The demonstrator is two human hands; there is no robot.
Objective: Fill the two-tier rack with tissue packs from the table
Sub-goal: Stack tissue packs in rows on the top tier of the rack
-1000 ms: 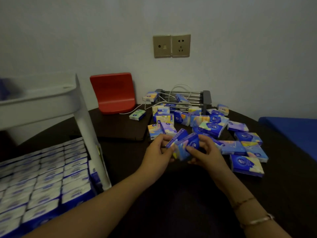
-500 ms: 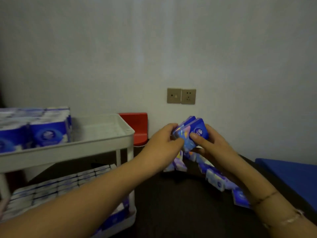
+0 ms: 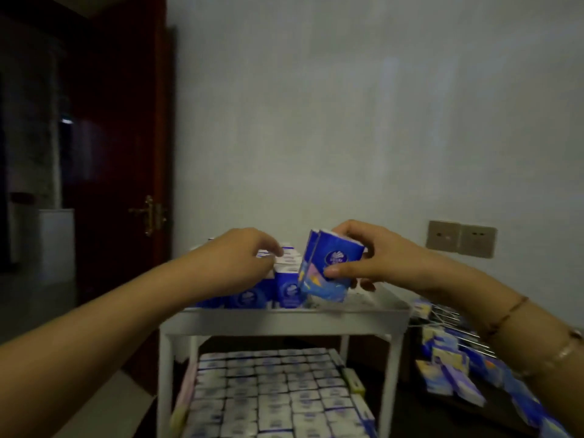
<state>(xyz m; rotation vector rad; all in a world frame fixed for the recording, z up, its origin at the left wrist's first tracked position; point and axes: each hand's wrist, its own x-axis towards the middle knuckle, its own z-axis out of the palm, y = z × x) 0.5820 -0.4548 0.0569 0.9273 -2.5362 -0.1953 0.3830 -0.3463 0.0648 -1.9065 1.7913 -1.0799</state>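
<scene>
Above the top tier of the white rack [image 3: 281, 320], our right hand [image 3: 376, 263] pinches a small bundle of blue tissue packs [image 3: 328, 267], thumb on the near face and fingers curled over the top edge; the bundle hangs tilted over the tray's open right part. Our left hand [image 3: 240, 263] reaches to the upright packs already standing in the tray [image 3: 284, 284], fingertips touching their tops, fingers bent; we cannot tell whether it grips one. Below, the lower tier [image 3: 271, 396] is packed with rows of packs seen end-on. To the right, loose packs [image 3: 455, 371] lie scattered on the dark table [image 3: 410, 403], beside a wire rack [image 3: 452, 317]. Behind us stand a dark wooden door [image 3: 126, 153] and a wall socket plate [image 3: 461, 238].
</scene>
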